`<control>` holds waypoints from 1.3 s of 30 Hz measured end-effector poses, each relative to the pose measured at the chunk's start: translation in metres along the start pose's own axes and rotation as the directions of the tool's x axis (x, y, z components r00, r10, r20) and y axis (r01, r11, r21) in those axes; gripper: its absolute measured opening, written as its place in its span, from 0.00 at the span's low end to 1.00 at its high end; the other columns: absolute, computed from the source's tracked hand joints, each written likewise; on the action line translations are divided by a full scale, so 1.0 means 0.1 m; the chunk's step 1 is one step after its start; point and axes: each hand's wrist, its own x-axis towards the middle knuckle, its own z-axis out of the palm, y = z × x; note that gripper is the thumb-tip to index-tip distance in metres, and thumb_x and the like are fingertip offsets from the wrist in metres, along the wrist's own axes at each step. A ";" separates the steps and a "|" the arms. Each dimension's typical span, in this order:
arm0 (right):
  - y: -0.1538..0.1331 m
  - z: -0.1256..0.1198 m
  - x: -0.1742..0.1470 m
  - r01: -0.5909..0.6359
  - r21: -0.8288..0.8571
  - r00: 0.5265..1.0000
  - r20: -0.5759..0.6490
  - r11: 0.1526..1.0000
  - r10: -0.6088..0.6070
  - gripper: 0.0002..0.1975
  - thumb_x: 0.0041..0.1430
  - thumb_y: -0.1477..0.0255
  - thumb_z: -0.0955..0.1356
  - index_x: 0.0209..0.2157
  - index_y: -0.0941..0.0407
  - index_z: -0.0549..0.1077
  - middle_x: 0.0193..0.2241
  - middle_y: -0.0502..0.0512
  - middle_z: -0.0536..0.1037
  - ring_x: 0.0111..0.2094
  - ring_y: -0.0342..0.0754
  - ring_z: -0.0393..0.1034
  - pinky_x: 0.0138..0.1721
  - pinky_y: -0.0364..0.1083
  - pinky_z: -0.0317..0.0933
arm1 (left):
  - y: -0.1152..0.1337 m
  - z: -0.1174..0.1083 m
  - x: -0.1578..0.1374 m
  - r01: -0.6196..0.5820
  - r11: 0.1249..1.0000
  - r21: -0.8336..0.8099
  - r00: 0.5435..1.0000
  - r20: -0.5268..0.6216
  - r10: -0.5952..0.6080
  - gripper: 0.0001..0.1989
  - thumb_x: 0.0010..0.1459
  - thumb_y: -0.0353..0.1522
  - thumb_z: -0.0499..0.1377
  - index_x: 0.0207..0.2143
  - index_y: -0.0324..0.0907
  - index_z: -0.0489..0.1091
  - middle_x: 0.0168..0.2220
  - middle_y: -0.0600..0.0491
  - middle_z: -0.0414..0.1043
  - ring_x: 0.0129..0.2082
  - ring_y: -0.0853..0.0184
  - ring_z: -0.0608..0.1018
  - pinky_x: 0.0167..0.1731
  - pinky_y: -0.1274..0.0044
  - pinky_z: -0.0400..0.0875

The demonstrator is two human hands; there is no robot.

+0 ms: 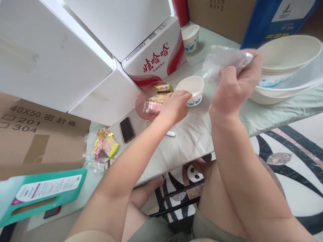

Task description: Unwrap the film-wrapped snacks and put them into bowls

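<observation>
My left hand (176,105) is at the near left side of a white paper bowl (195,100) with blue leaf print, its fingers closed over the rim. Raised to the right, my right hand (237,79) grips a crumpled clear plastic bag (218,60), slightly blurred. Just behind my left hand is a pink scallop-edged plate (140,107) bearing several wrapped snacks (154,107). A white object, partly hidden by my left forearm, lies on the cloth (171,133).
A black phone (127,129) and a pile of wrapped snacks (107,144) lie to the left. Another paper bowl (191,38) stands behind. Stacked bowls (274,80) are at the right. White boxes (96,97), a brown carton (45,134) and a green-and-white container (63,183) border the table.
</observation>
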 end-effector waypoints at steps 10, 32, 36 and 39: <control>0.11 0.26 -0.10 -0.469 -0.178 0.882 -0.038 0.865 0.470 0.25 0.61 0.66 0.67 0.58 0.52 0.60 0.60 0.67 0.65 0.69 0.70 0.45 0.63 0.76 0.37 | -0.08 0.43 -1.63 0.072 0.936 -0.344 0.990 -0.086 -0.107 0.13 0.54 0.21 0.53 0.35 0.42 0.74 0.38 0.50 0.78 0.39 0.62 0.79 0.43 0.69 0.75; -1.34 0.95 -1.78 0.097 -0.007 0.734 0.676 0.995 -0.067 0.05 0.58 0.70 0.65 0.37 0.49 0.69 0.25 0.50 0.75 0.33 0.53 0.73 0.42 0.54 0.64 | -0.78 0.72 -2.87 0.379 0.627 -0.680 0.657 -0.280 -0.700 0.12 0.58 0.26 0.53 0.40 0.42 0.75 0.43 0.48 0.80 0.45 0.62 0.81 0.50 0.68 0.75; -1.44 1.16 -1.99 0.139 -0.023 0.649 0.758 0.990 -0.074 0.04 0.59 0.68 0.66 0.37 0.49 0.70 0.28 0.52 0.78 0.34 0.54 0.74 0.42 0.54 0.64 | -0.87 0.59 -3.17 0.504 0.618 -0.604 0.498 -0.382 -0.779 0.10 0.58 0.28 0.56 0.41 0.44 0.73 0.42 0.48 0.77 0.46 0.59 0.78 0.52 0.64 0.72; -1.49 1.32 -2.14 0.166 -0.003 0.584 0.806 0.986 -0.095 0.05 0.58 0.68 0.66 0.37 0.50 0.71 0.31 0.54 0.80 0.35 0.54 0.74 0.42 0.54 0.64 | -0.99 0.50 -3.43 0.721 0.474 -0.506 0.337 -0.342 -0.877 0.15 0.56 0.30 0.61 0.47 0.45 0.72 0.48 0.43 0.73 0.53 0.50 0.74 0.57 0.54 0.67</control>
